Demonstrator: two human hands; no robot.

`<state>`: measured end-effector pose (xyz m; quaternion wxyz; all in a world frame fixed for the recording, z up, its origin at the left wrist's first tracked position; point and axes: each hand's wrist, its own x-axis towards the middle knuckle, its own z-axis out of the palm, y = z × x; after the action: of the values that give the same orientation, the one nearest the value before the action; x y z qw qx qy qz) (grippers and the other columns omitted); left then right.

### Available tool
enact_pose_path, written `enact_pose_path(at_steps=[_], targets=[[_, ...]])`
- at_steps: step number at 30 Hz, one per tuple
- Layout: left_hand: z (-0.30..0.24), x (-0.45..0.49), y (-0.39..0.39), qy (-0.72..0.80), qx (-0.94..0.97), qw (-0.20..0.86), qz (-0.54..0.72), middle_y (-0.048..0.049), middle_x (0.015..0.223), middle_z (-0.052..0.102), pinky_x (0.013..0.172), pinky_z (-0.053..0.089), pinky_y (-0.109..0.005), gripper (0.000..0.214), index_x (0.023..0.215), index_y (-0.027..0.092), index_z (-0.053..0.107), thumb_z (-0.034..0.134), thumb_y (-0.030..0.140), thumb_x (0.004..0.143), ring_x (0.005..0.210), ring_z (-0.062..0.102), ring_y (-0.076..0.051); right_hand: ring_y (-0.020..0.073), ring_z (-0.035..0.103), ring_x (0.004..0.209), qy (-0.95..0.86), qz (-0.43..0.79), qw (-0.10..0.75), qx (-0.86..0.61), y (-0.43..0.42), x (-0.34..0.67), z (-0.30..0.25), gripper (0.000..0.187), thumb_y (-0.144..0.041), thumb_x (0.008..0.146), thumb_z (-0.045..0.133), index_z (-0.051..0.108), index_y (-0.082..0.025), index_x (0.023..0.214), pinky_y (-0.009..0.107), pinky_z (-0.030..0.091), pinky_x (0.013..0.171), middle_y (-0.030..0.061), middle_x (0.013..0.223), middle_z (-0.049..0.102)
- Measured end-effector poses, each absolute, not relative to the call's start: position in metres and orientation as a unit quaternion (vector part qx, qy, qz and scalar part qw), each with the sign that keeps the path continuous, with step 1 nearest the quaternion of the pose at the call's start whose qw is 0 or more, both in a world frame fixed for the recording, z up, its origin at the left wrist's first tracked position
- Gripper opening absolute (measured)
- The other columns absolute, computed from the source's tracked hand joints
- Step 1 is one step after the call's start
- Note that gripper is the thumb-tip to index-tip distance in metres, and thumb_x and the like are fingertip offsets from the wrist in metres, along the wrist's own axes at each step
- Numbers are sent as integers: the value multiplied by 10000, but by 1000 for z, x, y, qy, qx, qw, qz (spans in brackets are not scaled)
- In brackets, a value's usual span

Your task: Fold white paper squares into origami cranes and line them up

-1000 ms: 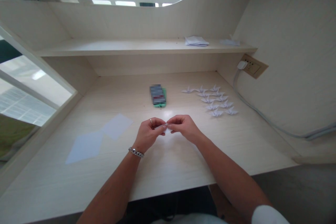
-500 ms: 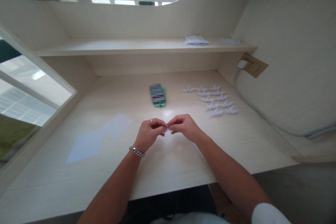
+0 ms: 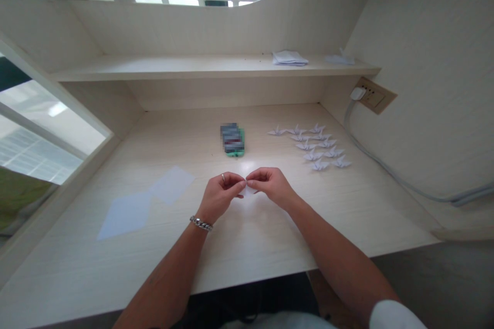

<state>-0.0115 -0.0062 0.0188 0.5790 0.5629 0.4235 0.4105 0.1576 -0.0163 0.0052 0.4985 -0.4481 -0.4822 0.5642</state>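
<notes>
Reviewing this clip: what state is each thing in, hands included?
left hand: pinching small white paper
right hand: pinching the same paper
small white paper: held between both hands, partly hidden
two paper sheets: lying flat on desk
paper cranes: folded, grouped on the desk
plug: inserted in wall socket
paper stack: lying on shelf
green-edged item: lying on desk, details pixelated

Soft, even light; pale glare on the desktop [image 3: 247, 241]

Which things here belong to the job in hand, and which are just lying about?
Likely the job: small white paper between left hand and right hand; paper cranes; two flat sheets.

Probably lying about: pixelated green-edged object; white plug; papers on shelf (unsure).
</notes>
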Motion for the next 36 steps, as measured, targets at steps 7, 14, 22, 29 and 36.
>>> enact_pose_path(at_steps=[7, 14, 22, 29, 36], targets=[[11, -10, -3, 431, 554, 574, 423, -18, 653, 670, 542, 550, -240, 210, 756, 115, 690, 777, 264, 636, 602, 606, -121, 126, 604, 591, -491, 546, 508, -451, -15, 155, 1, 204, -276, 613, 775, 710, -142, 752, 265, 491, 578, 14, 656, 680], [7, -11, -1, 426, 553, 551, 458, 4, 637, 660, 516, 501, -201, 182, 766, 120, 658, 761, 186, 631, 558, 588, -92, 122, 594, 584, -446, 579, 527, -433, -17, 149, -1, 260, -271, 562, 802, 676, -157, 759, 259, 487, 574, -5, 636, 660], [4, -13, 2, 423, 536, 573, 453, 12, 616, 649, 509, 512, -219, 252, 813, 124, 611, 759, 199, 623, 557, 594, -107, 101, 569, 571, -472, 569, 520, -427, -13, 156, 0, 258, -252, 587, 781, 654, -151, 788, 237, 439, 563, -18, 632, 638], [-1, -14, 2, 417, 603, 524, 433, 13, 647, 643, 521, 516, -225, 227, 942, 132, 639, 665, 241, 745, 583, 590, -111, 107, 568, 586, -483, 590, 475, -439, -15, 156, 0, 269, -308, 651, 736, 647, -162, 858, 248, 490, 549, -30, 637, 611], [1, -13, 1, 429, 614, 495, 440, 12, 652, 640, 515, 499, -220, 222, 955, 139, 631, 649, 240, 758, 574, 587, -111, 127, 600, 640, -454, 619, 469, -437, -16, 154, 1, 289, -344, 647, 753, 649, -164, 847, 294, 554, 595, -15, 665, 618]])
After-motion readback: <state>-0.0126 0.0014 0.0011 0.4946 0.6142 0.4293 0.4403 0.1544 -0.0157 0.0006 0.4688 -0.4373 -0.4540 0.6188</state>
